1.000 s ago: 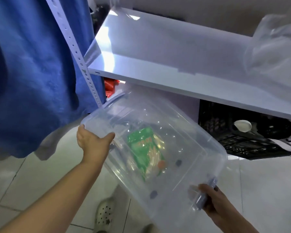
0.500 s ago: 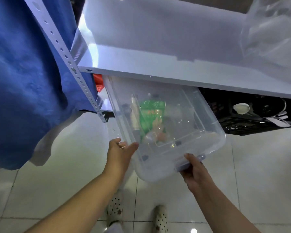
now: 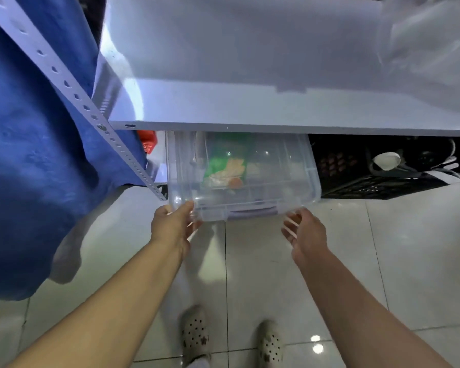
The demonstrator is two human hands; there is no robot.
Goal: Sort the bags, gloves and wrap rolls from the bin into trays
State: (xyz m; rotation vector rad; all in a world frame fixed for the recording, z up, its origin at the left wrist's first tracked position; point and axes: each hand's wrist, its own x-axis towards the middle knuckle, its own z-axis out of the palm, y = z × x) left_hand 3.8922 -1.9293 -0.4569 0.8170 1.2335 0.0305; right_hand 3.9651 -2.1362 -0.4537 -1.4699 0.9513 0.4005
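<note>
The clear bin (image 3: pixel 276 176) looks light, stiff and slick; left hand (image 3: pixel 171 227) pinches its front rim, right hand (image 3: pixel 307 231) hovers spread just beside it.

One clear bin (image 3: pixel 282 181) (holding one green packet (image 3: pixel 225 166)), two hands, two shoes, one black crate (image 3: pixel 377 184).

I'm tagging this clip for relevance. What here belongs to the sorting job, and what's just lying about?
Job:
clear bin
green packet inside it
left hand on its corner
right hand, open

Lying about:
black crate
blue cloth
shelf
</note>
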